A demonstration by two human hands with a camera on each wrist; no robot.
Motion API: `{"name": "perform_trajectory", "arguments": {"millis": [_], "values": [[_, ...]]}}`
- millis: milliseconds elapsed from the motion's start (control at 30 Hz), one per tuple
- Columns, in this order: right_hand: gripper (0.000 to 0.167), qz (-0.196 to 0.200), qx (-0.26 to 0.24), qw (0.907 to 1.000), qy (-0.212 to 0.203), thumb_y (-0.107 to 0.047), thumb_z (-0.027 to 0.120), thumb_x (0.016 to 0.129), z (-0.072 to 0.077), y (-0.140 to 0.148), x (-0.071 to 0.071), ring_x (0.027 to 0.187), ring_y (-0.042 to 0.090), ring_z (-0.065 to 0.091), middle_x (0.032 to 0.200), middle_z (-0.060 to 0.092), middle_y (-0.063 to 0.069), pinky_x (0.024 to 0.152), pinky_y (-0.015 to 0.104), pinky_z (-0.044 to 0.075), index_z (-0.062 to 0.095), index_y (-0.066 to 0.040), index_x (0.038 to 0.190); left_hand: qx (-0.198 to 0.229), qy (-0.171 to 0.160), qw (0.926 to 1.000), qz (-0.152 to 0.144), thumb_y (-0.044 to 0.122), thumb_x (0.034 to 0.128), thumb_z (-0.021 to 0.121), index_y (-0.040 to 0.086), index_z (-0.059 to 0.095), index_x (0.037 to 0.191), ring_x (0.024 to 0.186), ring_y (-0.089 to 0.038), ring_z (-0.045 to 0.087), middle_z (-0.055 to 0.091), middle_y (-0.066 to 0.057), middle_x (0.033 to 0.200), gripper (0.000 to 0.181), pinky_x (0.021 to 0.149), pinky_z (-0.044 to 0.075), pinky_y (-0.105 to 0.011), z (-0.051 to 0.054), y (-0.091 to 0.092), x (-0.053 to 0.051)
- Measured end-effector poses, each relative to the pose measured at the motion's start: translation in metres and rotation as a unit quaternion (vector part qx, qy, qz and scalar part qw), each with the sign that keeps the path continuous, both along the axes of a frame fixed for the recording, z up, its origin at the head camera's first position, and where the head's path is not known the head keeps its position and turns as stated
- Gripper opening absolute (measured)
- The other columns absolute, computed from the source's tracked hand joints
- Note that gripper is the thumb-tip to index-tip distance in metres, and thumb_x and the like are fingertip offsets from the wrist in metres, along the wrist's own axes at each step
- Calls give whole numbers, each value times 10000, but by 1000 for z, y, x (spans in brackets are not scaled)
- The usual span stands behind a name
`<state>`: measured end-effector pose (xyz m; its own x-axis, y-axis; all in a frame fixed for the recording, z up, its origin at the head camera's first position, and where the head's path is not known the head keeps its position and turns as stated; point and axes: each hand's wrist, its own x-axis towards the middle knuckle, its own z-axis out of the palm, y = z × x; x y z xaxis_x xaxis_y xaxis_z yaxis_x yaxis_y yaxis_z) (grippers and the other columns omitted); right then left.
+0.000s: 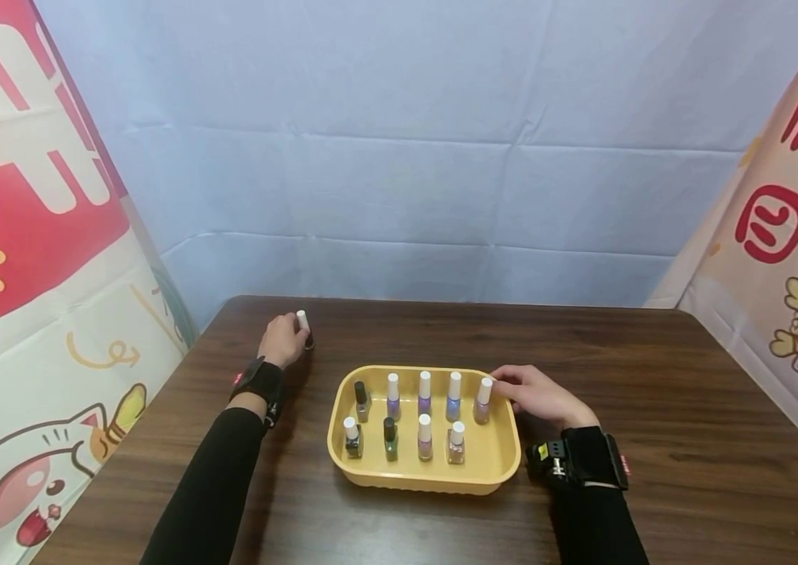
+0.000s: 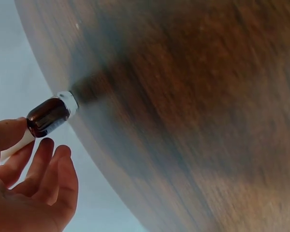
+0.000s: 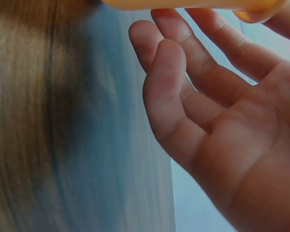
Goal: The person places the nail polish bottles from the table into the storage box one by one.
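Observation:
At the table's back left, my left hand (image 1: 282, 341) pinches a nail polish bottle (image 2: 48, 117) by its white cap. This bottle is dark, and its base is at or just above the tabletop; I cannot tell if it touches. My right hand (image 1: 540, 395) grips the right back rim of a yellow tray (image 1: 434, 480), its other fingers loosely bent below the rim in the right wrist view. Inside the tray, nail polish bottles stand in two rows. The back row has a black-capped greyish one (image 1: 362, 404), purple ones and a blue one (image 1: 453, 406); the front row includes a green one (image 1: 391, 447).
The dark wooden table (image 1: 653, 377) has its far edge just behind the left hand. A pale blue cloth (image 1: 399, 196) hangs behind it. Printed cloths (image 1: 31, 377) stand at both sides.

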<state>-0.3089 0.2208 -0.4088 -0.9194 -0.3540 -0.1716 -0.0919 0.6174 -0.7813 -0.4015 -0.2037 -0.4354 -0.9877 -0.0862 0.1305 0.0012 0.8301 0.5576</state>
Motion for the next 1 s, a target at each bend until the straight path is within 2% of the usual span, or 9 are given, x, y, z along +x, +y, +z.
{"name": "perform_trajectory", "arguments": {"millis": [233, 433, 600, 800, 1000], "values": [[382, 5, -28, 10000, 2, -287, 524, 981, -1, 0, 0, 965, 209, 591, 1182, 631, 164, 772, 372, 534, 597, -7, 1231, -220, 127, 9997, -42, 158, 971, 511, -55, 582, 1034, 867, -311, 554, 590, -219, 999, 233, 764, 473, -435, 2, 0, 5], [379, 45, -83, 10000, 29, -276, 524, 982, -2, 1, -1, 948, 208, 611, 1161, 639, 165, 779, 392, 546, 594, 1, 1232, -430, 384, 9983, -85, 170, 972, 525, -48, 590, 1040, 864, -307, 559, 581, -205, 996, 237, 757, 484, -441, -1, 1, 6], [374, 52, -96, 9999, 2, -282, 524, 981, -3, 2, -3, 946, 197, 611, 1157, 639, 159, 774, 365, 549, 602, -6, 1220, -576, 535, 9968, -121, 182, 973, 535, -39, 597, 1023, 828, -301, 572, 581, -189, 956, 235, 720, 497, -435, 0, 4, 7], [365, 157, -198, 9997, -6, -291, 516, 985, -2, 3, -3, 936, 187, 610, 1143, 640, 151, 762, 314, 535, 610, -12, 1200, -666, 577, 9961, -112, 204, 978, 530, -25, 596, 1018, 813, -283, 562, 574, -163, 931, 242, 706, 492, -415, 7, 10, 11], [383, 223, -269, 9994, 0, -302, 519, 986, -1, 3, -2, 939, 187, 608, 1142, 639, 157, 748, 307, 531, 607, -3, 1207, -465, 658, 9965, -199, 227, 979, 526, 0, 605, 992, 796, -258, 548, 574, -142, 918, 241, 692, 471, -387, 23, 16, 20]]}}
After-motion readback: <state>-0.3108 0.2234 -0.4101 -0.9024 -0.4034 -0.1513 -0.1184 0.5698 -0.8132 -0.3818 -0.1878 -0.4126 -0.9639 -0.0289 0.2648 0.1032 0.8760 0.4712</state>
